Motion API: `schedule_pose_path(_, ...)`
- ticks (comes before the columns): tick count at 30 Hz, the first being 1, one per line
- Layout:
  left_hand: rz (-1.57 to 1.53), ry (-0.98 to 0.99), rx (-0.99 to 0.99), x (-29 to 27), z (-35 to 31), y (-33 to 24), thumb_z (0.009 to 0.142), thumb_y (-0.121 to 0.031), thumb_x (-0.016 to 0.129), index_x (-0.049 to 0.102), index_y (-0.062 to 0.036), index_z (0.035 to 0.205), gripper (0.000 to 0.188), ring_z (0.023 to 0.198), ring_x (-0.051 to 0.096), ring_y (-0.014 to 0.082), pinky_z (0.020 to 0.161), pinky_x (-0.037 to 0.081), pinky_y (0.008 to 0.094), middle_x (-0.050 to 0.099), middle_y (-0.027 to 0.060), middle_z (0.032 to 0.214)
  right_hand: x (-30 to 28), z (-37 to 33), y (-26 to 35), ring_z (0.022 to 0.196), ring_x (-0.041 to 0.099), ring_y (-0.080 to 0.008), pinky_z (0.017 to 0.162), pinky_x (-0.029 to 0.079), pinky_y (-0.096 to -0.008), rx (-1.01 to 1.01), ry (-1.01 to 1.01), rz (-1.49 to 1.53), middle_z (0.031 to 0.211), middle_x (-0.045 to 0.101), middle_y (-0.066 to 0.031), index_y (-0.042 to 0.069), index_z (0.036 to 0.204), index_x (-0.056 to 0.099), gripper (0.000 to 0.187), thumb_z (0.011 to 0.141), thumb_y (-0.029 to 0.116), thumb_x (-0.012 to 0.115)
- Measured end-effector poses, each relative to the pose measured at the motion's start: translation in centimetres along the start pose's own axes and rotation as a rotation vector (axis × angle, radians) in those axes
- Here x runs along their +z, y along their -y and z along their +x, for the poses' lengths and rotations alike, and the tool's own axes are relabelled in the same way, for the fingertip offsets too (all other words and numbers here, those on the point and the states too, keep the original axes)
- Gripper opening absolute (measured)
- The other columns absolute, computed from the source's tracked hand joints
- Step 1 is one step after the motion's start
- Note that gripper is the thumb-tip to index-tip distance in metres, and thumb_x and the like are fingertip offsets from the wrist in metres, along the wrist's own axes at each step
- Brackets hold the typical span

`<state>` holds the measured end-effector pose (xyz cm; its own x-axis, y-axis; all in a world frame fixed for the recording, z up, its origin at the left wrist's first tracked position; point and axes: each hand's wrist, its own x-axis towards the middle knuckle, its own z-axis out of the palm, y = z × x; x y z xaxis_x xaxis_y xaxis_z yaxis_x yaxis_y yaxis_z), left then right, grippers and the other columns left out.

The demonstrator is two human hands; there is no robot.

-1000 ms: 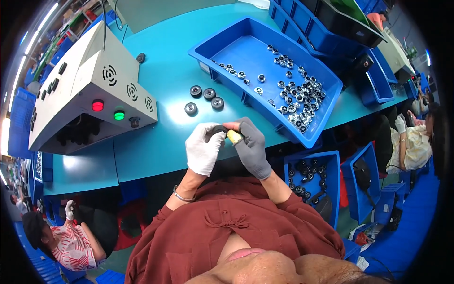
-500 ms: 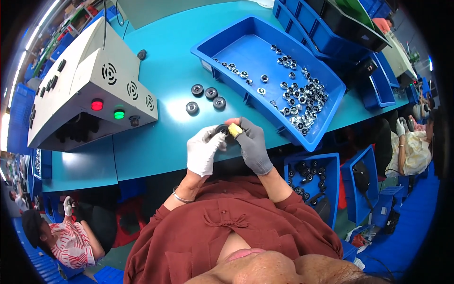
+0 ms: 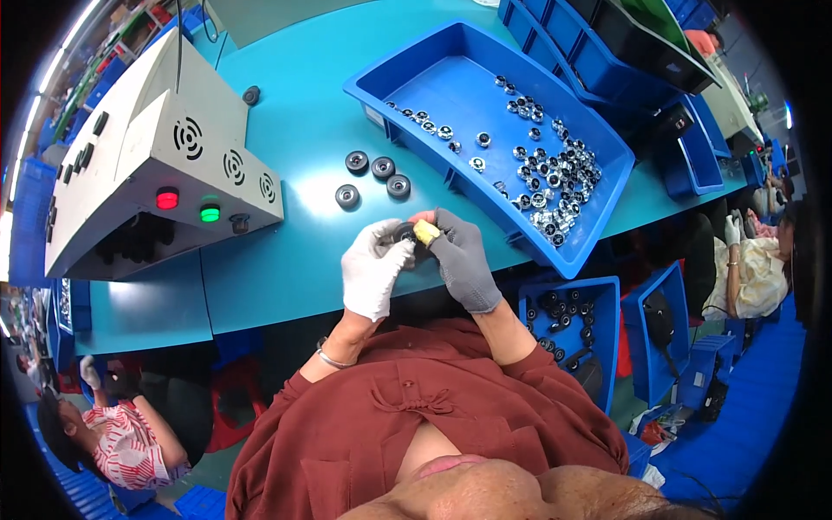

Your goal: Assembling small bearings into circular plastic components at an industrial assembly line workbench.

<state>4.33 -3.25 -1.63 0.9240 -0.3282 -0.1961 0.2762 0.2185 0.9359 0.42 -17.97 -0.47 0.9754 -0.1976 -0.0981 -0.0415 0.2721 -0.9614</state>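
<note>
A small black toy wheel (image 3: 404, 232) is pinched between my two hands, above the front edge of the table. My left hand (image 3: 371, 270), in a white glove, closes round it from the left. From the right, my right hand (image 3: 465, 264) in a grey glove presses against it with bent fingers; a yellow wrap (image 3: 425, 232) shows at its thumb. My fingers partly cover the wheel. Just beyond my hands several black wheels (image 3: 382, 168) lie loose on the teal table (image 3: 303, 260). Shiny chrome wheel hubs (image 3: 555, 180) are scattered in a large blue tray (image 3: 416, 143) at the right.
A cream-coloured machine (image 3: 165, 165) with red and green lights stands at the left, black parts inside its opening. A lower blue bin (image 3: 611, 347) with black wheels sits at my right side. More blue bins (image 3: 572, 52) stack at the far right. Co-workers sit on both sides.
My hands stay together on the wheel, with only slight finger movement. The view has shifted a little. The co-worker at the left has raised and spread their hands.
</note>
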Motion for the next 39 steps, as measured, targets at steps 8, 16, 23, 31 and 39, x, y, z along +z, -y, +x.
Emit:
schedule_pose_path(8,0.055,0.053,0.165,0.3,-0.1,0.3,0.093,0.002,0.066,0.054,0.0077,0.134,0.044,0.087,0.064,0.0143,0.076,0.055,0.0273,0.065,0.0128,0.115,-0.2,0.2,0.0,0.085,0.056,-0.0060,0.076,0.046,-0.0224,0.019,0.012,0.052,0.096,0.065,-0.0007,-0.002,0.108,0.067,0.021,0.100,0.013,0.055)
schedule_pose_path(16,-0.399,0.234,-0.263,-0.7,0.4,-0.2,0.100,-0.011,0.060,0.052,0.0106,0.131,0.039,0.077,0.063,0.0145,0.067,0.053,0.0279,0.065,0.0122,0.103,-1.5,-0.3,0.6,0.104,0.058,-0.0129,0.092,0.049,-0.0288,-0.268,0.193,-0.205,0.105,0.059,-0.0042,-0.001,0.125,0.065,0.036,0.095,0.020,0.067)
schedule_pose_path(23,0.200,0.176,-0.050,-1.2,0.3,-1.3,0.099,-0.012,0.060,0.067,0.0047,0.116,0.025,0.077,0.064,0.0099,0.069,0.052,0.0272,0.071,0.0071,0.096,-1.5,0.1,1.9,0.098,0.056,-0.0322,0.083,0.049,-0.0385,-0.707,0.146,-0.845,0.110,0.059,-0.0125,0.003,0.112,0.067,0.040,0.075,0.014,0.073)
schedule_pose_path(31,0.561,0.225,0.188,-1.4,0.0,0.7,0.102,-0.020,0.059,0.069,0.0027,0.109,0.026,0.082,0.059,0.0090,0.073,0.050,0.0253,0.069,0.0034,0.098,-1.3,0.3,1.6,0.088,0.057,-0.0310,0.073,0.049,-0.0381,-0.787,0.141,-0.926,0.104,0.061,-0.0097,0.006,0.110,0.065,0.046,0.065,0.008,0.070)
schedule_pose_path(39,-0.499,0.180,-0.340,0.5,-0.7,0.7,0.107,-0.042,0.047,0.060,0.0021,0.121,0.048,0.099,0.062,0.0172,0.086,0.052,0.0320,0.063,0.0085,0.110,-1.0,0.2,1.1,0.088,0.056,-0.0324,0.077,0.048,-0.0411,-0.803,0.103,-0.860,0.101,0.060,-0.0101,0.004,0.104,0.065,0.040,0.064,0.008,0.068)
